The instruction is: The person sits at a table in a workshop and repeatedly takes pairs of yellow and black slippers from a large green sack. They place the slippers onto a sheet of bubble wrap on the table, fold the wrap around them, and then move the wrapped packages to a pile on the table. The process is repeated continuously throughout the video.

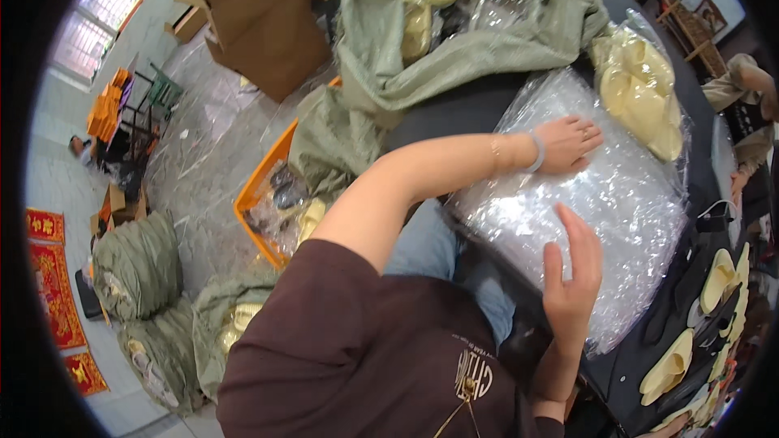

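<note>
A thick, glossy pile of clear plastic bags covers much of the dark table in front of me. On the upper part of this pile my left hand lies flat, palm down, fingers stretched out and nothing in them. Over the lower part is my right hand, thumb and fingers apart and holding nothing; I cannot tell whether it touches the plastic. Beside the pile's far right corner rests a pair of pale yellow slippers in clear wrapping. Beyond my left arm, a grey-green woven sack stands open, with wrapped yellow slippers inside.
Loose yellow slippers line the table's right side, near another person's arm. To my left is an orange crate holding wrapped footwear. Several stuffed green sacks sit on the floor, and a large brown cardboard box stands behind.
</note>
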The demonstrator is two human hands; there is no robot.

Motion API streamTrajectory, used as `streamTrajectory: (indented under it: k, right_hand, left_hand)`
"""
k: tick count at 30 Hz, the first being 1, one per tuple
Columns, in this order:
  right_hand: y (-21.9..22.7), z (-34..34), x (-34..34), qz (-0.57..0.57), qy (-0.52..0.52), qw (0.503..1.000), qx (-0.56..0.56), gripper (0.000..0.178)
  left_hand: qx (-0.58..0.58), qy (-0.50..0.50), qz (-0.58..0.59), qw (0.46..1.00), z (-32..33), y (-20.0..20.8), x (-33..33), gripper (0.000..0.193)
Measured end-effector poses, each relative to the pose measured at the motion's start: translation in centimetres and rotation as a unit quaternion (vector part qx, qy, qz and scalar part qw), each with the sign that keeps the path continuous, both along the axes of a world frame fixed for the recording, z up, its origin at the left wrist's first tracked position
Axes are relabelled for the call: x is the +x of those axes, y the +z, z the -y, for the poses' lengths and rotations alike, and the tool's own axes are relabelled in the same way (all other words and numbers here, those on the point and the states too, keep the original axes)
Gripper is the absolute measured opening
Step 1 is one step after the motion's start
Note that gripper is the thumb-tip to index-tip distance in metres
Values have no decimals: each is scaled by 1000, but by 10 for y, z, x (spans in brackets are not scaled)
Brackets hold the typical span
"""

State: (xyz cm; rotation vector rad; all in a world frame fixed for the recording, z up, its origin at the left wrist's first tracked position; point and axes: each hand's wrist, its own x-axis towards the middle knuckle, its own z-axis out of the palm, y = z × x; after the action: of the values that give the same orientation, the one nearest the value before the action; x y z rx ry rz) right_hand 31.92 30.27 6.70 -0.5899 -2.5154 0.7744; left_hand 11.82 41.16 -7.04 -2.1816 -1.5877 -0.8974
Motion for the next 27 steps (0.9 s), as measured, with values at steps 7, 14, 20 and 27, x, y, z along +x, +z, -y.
streamTrajectory:
  k: [7, 14, 20, 27]
  right_hand:
    - [-71, -71, 38, 52, -144, 988, -11, 33]
    - [-75, -62, 26, 104, -172, 978, 51, 38]
    - [-82, -64, 30, 77, -185, 979, 26, 36]
    - [-86, -65, 33, 58, -193, 978, 54, 39]
  left_hand:
    - [-38, -51, 255, 965, -2, 89, -31, 22]
    - [-125, 453, 395, 789, -95, 31, -270, 44]
    - [-271, 463, 460, 708, -101, -37, -324, 74]
    - [-33, 310, 506, 804, -115, 27, -305, 48]
